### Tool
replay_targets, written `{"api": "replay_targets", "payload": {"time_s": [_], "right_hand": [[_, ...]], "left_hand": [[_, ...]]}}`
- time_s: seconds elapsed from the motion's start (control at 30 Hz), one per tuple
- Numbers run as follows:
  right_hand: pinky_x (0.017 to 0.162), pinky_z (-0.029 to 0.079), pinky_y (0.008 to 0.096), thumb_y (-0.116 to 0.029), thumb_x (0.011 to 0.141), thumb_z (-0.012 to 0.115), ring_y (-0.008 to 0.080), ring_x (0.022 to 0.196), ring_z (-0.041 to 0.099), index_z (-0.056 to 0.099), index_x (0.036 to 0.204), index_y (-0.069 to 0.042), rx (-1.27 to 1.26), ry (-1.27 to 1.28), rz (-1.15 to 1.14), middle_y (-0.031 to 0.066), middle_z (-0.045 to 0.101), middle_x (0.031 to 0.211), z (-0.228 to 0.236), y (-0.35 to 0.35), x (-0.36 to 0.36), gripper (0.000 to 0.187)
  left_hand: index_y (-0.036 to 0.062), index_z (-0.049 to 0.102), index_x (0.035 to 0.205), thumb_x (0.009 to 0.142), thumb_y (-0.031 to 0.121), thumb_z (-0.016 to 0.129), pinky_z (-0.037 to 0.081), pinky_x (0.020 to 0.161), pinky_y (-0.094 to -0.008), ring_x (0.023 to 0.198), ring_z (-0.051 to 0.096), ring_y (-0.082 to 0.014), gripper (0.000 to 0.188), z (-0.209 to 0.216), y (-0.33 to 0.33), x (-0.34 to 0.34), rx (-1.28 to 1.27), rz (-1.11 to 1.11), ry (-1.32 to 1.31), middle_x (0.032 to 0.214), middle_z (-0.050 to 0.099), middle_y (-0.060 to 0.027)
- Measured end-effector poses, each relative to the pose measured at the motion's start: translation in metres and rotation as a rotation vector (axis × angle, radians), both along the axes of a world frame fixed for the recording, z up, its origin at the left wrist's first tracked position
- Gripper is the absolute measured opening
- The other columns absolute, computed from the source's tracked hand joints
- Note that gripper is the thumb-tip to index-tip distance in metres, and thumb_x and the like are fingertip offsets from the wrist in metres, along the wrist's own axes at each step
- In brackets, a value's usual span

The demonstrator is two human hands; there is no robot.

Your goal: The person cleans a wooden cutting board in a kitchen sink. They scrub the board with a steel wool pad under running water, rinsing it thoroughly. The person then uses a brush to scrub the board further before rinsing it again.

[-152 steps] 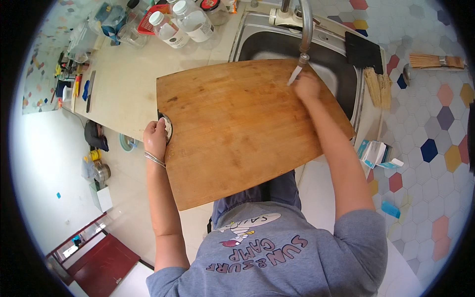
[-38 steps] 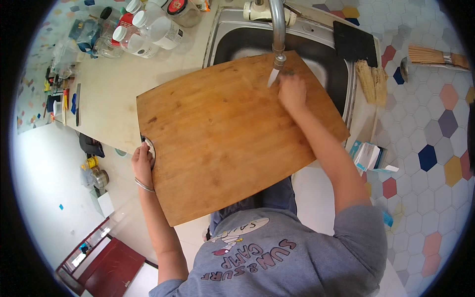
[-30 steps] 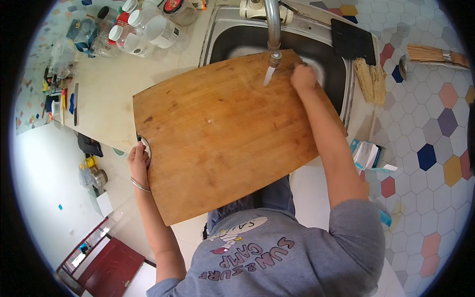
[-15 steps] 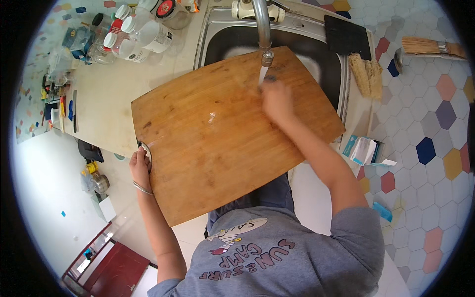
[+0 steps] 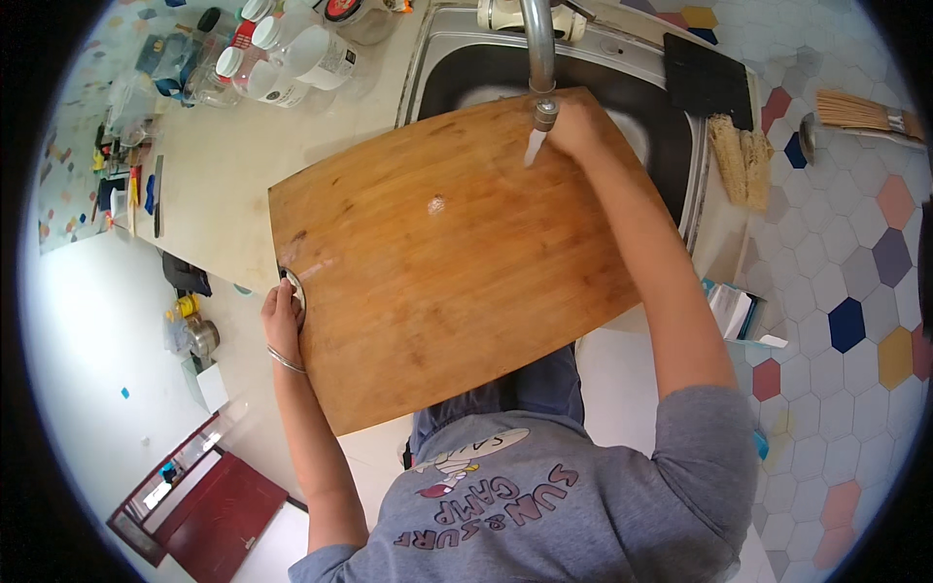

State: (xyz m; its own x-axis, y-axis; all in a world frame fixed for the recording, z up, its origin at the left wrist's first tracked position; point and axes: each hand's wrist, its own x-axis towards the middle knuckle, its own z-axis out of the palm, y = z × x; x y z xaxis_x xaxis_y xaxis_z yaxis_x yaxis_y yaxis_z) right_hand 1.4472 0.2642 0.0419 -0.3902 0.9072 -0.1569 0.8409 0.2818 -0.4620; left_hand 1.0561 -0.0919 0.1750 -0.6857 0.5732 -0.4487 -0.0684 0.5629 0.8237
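Note:
A large wooden cutting board lies tilted across the sink, its surface wet in places. My left hand is closed on its left edge, with fingers through the handle slot. At the board's far right part, my right hand is curled against the wood just behind the tap. The tap hides its fingertips and whatever small thing they hold. Water runs from the spout onto the board.
Several clear jars stand on the counter at the far left. The steel sink is partly covered. A black slab, loofah pieces and an opened box line the right side. A knife lies at the left.
My right hand has moved away from me and rightward, from in front of the water stream to behind the tap. A small dark thing showed at its fingers earlier. My left hand keeps its grip.

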Motion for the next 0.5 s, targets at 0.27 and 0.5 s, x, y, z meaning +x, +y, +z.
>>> {"api": "replay_targets", "payload": {"time_s": [0.27, 0.5], "right_hand": [[0.080, 0.052, 0.0444, -0.010, 0.086, 0.055, 0.0364, 0.096, 0.063, 0.067, 0.112, -0.011, 0.109, 0.140, 0.139, 0.0127, 0.067, 0.104, 0.030, -0.085, -0.044, 0.028], [0.083, 0.049, 0.0461, 0.001, 0.081, 0.056, 0.0364, 0.096, 0.060, 0.066, 0.109, -0.002, 0.193, 0.261, 0.123, 0.0180, 0.066, 0.102, 0.048, -0.114, -0.008, 0.030]], "left_hand": [[0.0061, 0.056, 0.084, 0.097, 0.030, 0.057, 0.022, 0.042, -0.0211, 0.047, 0.031, -0.0030, 0.027, 0.017, 0.014, 0.011, -0.029, 0.015, -0.010, 0.058, 0.036, 0.0075], [0.0033, 0.056, 0.086, 0.096, 0.030, 0.059, 0.025, 0.044, -0.0221, 0.048, 0.032, -0.0036, 0.029, -0.001, 0.011, 0.011, 0.045, 0.043, -0.088, 0.058, 0.038, 0.0069]]}}
